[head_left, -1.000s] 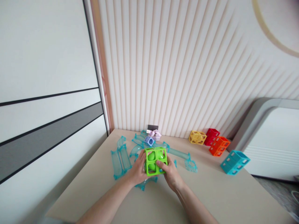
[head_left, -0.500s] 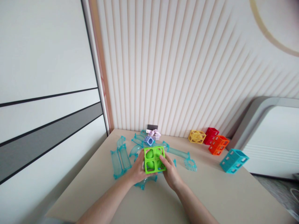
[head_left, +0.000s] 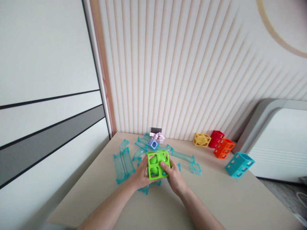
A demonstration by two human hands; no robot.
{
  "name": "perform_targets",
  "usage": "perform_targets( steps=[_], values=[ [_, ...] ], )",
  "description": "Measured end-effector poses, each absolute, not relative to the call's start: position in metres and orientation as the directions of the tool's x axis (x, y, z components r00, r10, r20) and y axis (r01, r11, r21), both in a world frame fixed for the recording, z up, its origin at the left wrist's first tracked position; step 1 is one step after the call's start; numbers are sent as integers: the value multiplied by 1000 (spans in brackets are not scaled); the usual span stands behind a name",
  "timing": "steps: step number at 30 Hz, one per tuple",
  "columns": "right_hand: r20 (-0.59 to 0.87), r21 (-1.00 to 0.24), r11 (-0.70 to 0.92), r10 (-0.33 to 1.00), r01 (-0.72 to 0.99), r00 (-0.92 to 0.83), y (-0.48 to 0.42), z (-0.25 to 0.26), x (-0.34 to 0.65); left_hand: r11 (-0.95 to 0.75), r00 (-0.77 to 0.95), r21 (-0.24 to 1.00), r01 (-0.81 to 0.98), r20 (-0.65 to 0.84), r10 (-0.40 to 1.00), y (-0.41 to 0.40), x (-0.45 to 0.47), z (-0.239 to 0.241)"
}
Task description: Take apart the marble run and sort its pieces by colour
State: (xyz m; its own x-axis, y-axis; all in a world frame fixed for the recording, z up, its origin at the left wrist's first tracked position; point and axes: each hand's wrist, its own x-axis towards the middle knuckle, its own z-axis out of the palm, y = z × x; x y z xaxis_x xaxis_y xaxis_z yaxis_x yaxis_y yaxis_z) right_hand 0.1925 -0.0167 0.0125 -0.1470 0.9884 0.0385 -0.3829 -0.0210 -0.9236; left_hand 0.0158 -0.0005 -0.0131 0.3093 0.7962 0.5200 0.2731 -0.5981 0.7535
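Observation:
A bright green open-frame toy block, with rounded green shapes inside its square openings, is held up over the table between both hands. My left hand is closed around its left side, with some fingers hidden behind and under it. On the other side my right hand grips it, the thumb lying across the front face. Behind and below the block lie translucent teal track pieces, partly covered by my hands. A small blue block and some pale lilac pieces lie just beyond it.
Along the table's right side stand a yellow block, a red block, an orange block and a teal block. A straight teal track lies right of centre. A ribbed wall closes off the back; white panels rise at left.
My right thumb has slid slightly left and down over the green block's front face. The block has tilted a little; both hands still hold it.

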Motion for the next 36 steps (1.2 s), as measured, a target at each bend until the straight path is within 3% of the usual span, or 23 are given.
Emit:
perform_targets(
  steps=[24, 31, 36],
  values=[
    [51, -967, 19, 991, -254, -120, -20, 24, 194, -697, 355, 660, 281, 603, 714, 3, 14, -16],
    [-26, -923, -72, 992, -379, -124, -19, 18, 194, -612, 316, 739, 282, 530, 787, 3, 15, -17],
    [-34, -866, -88, 992, -492, -118, -17, 19, 195, -550, 239, 815, 183, 506, 829, 5, 17, -24]
  ],
)
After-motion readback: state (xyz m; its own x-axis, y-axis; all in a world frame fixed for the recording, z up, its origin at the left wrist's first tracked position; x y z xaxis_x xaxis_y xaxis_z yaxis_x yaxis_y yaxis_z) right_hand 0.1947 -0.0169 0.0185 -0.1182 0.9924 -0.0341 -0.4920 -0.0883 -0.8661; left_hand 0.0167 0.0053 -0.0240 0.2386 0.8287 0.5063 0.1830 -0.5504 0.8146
